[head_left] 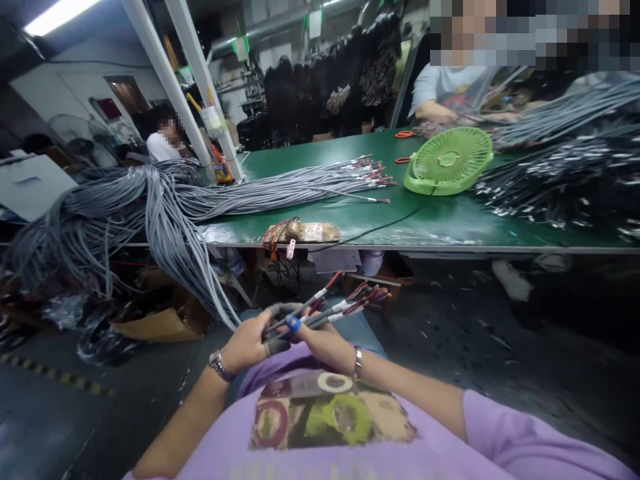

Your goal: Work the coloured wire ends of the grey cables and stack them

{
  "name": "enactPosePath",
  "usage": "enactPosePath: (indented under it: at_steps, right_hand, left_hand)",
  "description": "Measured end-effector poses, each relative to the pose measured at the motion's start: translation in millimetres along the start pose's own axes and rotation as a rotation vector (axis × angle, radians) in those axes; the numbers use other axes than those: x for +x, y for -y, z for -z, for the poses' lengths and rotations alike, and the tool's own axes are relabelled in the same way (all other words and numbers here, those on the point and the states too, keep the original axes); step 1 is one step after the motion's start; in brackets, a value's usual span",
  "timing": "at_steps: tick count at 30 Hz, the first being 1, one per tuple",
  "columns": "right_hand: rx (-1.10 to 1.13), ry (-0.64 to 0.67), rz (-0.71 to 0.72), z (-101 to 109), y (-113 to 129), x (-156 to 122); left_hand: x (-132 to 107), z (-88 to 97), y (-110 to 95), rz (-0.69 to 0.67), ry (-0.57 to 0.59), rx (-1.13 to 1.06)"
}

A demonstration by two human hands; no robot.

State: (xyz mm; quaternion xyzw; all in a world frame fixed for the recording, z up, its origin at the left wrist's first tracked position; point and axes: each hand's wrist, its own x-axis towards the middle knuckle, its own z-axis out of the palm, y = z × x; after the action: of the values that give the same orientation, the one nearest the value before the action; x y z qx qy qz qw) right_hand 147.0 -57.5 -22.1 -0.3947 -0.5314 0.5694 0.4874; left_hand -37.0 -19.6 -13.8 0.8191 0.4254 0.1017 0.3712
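Close in front of my body, my left hand (255, 340) wraps round a bundle of grey cables (325, 316). Dark coverings sit on some of its fingers, and a metal watch is on the wrist. My right hand (313, 340) grips the same bundle beside it, with a blue band (293, 323) on one digit. The cable ends point up and to the right, showing white sleeves and thin red and dark wires (370, 295). One cable stands slightly apart above the others. From my left hand the cables run up to a large grey heap (170, 233) draped over the table edge.
On the green table (440, 223) lie more grey cables (280, 190), a green fan (447, 160), orange-handled tools (404, 135) and a small board with wires (305, 232). A co-worker (445, 93) handles cables at the far right. White posts (200, 80) rise at the left.
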Motion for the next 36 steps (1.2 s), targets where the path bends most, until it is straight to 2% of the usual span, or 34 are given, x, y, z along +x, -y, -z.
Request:
enactPosePath:
  at_steps: [3, 5, 7, 9, 11, 14, 18, 21, 24, 29, 36]
  right_hand:
    - [-0.052, -0.086, -0.033, 5.0, -7.4, 0.4]
    - [-0.053, -0.067, -0.002, 6.4, -5.4, 3.3]
    - [-0.051, 0.053, 0.021, 7.5, 0.6, 8.0]
    - [-0.076, 0.243, 0.021, 9.1, 7.4, 14.0]
    - [-0.139, 0.370, 0.016, 11.3, 11.6, 21.1]
    - [-0.205, 0.368, -0.001, 15.1, 8.1, 33.1]
    - [-0.125, 0.242, -0.085, 21.9, -7.8, 44.9]
    - [-0.067, 0.184, -0.108, 29.2, -11.6, 47.4]
    - [-0.068, 0.146, -0.058, 37.2, -5.1, 49.7]
    - [-0.173, 0.064, -0.015, 47.6, 1.7, 56.6]
    - [-0.215, 0.043, 0.018, 57.3, -2.8, 56.1]
  left_hand:
    - [-2.1, -3.1, 6.8, -0.006, 0.043, 0.120]
    - [-1.4, -2.6, 12.0, 0.004, 0.066, 0.112]
    - [3.7, -1.5, 17.5, 0.011, 0.146, 0.025]
    - [13.9, -1.8, 22.6, 0.012, 0.292, -0.123]
    - [27.3, -5.4, 26.4, 0.009, 0.414, -0.296]
    - [43.9, -15.4, 28.4, 0.078, 0.460, -0.485]
    - [42.4, -26.3, 24.0, 0.216, 0.329, -0.647]
    - [28.2, -26.5, 20.5, 0.227, 0.241, -0.659]
    - [16.3, -23.8, 23.1, 0.234, 0.184, -0.632]
    - [13.0, -26.4, 34.1, 0.274, 0.151, -0.584]
    - [19.1, -28.3, 32.2, 0.197, 0.116, -0.617]
